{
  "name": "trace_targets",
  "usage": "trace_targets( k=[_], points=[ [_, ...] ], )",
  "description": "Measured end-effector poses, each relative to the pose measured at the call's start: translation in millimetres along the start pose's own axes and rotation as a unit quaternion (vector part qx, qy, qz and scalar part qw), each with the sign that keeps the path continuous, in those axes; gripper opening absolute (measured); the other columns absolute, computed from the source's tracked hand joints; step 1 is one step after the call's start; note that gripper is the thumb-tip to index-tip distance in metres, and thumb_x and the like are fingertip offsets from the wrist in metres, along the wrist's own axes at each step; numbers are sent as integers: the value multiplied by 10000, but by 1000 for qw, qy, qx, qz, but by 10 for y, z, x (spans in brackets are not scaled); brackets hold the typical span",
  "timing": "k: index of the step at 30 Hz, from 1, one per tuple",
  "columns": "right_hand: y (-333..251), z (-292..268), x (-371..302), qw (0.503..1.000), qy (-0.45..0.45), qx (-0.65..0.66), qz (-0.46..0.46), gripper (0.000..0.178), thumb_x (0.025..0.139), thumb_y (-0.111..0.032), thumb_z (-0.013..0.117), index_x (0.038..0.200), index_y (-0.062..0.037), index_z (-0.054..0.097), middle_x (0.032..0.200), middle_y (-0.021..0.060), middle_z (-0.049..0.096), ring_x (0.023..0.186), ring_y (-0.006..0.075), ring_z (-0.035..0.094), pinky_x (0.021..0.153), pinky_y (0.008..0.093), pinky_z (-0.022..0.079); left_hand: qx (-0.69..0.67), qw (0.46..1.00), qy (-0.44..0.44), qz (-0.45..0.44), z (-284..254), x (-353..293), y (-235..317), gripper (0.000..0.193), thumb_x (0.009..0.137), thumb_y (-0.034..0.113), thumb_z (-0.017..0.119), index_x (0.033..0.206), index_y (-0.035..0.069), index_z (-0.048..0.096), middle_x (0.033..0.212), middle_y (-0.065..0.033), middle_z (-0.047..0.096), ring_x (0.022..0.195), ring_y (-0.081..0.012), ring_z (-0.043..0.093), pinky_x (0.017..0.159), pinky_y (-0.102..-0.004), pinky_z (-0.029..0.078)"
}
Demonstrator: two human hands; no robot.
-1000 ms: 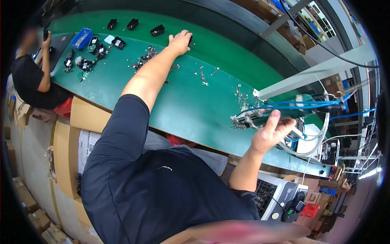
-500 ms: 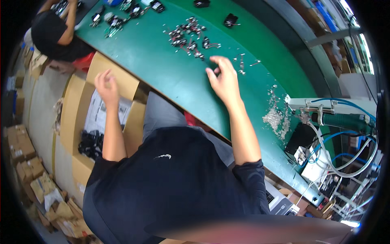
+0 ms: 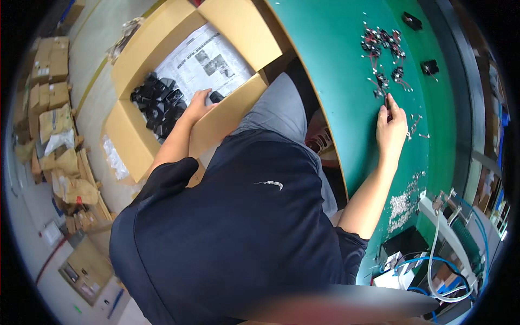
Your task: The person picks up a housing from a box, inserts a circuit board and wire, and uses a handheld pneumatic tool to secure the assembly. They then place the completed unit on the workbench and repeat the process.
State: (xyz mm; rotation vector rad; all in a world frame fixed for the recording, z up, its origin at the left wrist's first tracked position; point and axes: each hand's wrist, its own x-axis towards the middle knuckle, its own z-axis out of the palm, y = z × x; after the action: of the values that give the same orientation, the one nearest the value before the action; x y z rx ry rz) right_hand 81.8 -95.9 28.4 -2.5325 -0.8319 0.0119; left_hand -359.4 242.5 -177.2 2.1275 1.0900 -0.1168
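Note:
Inside the open cardboard box, my left hand reaches down with its fingers apart. A small black plastic part lies at its fingertips, on a printed sheet. Beside that sheet is a heap of black plastic parts. Over the green table, my right hand has its thumb and forefinger close together at the near edge of a cluster of small black parts with red wires. A dark sliver shows between those fingers, too small to name.
Two black parts lie along the far side of the green table. Small silvery pieces are spread near a machine with blue and clear hoses. Stacked cartons stand on the floor at left.
The view has turned left, so the box now sits nearer the middle. My left hand has gone from above the box down into it. My right hand has reached the wired parts.

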Motion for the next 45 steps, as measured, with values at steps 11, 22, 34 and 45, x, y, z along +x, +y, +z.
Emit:
trace_targets(
  k=[11,22,34,45],
  points=[
    [-79,-215,-1264,955,198,131,180,262,762,-86,888,990,-57,761,955,90,685,786,190,674,721,320,579,-248,958,-85,-119,-243,388,123,455,846,125,753,1276,35,632,1095,-94,647,882,-218,662,788,-330,562],
    [-76,-174,-1523,963,215,99,129,359,772,-52,838,1120,-70,752,1151,98,738,1047,281,668,943,368,540,-361,870,-288,172,-829,379,2683,468,958,107,651,1386,109,462,1347,-234,617,998,-215,633,801,-326,542],
    [-99,-150,-1648,954,208,117,183,165,826,-60,802,970,-7,742,1026,130,698,920,311,709,801,391,578,98,738,-317,588,571,180,4924,451,929,141,713,1353,45,591,1260,-158,590,1124,-357,622,979,-394,504],
    [-234,-347,-1677,947,176,207,170,122,831,21,786,947,10,750,1018,148,736,920,284,735,787,344,614,16,730,-170,662,775,123,4490,1252,540,454,959,1581,113,354,1534,-139,421,1428,-339,393,1161,-512,272]
  ],
)
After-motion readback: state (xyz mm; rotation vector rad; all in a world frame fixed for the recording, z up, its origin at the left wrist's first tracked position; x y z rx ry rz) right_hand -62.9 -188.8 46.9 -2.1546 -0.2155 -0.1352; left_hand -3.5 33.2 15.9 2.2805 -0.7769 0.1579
